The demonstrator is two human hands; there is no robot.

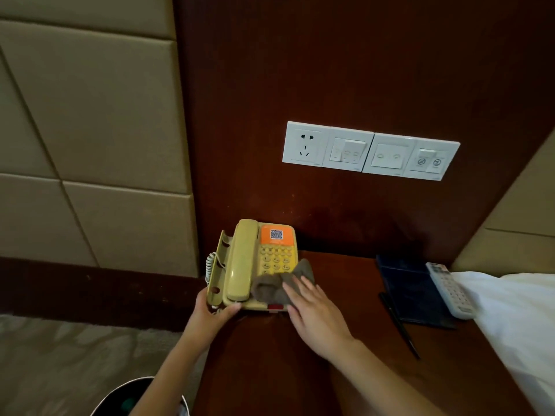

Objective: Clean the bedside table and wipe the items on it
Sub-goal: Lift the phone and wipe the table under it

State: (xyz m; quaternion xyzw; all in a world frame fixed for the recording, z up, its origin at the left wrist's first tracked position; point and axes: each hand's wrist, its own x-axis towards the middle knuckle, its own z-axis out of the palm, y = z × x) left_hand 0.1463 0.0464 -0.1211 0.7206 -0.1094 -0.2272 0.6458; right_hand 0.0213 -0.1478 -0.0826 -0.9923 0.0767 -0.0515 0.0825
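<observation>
A yellowish corded telephone (253,259) with an orange QR sticker stands at the back left of the dark wooden bedside table (345,355). Its handset rests on the cradle. My left hand (214,310) grips the phone's near left corner. My right hand (312,316) presses a grey-brown cloth (277,285) flat onto the lower keypad, fingers spread over the cloth. The cloth hides the lower buttons.
A dark blue folder (411,289) lies at the table's right, with a black pen (399,325) beside it and a white remote control (450,289) on its right edge. White bedding (516,319) borders the right side. Wall sockets and switches (371,150) sit above. A waste bin (135,397) stands lower left.
</observation>
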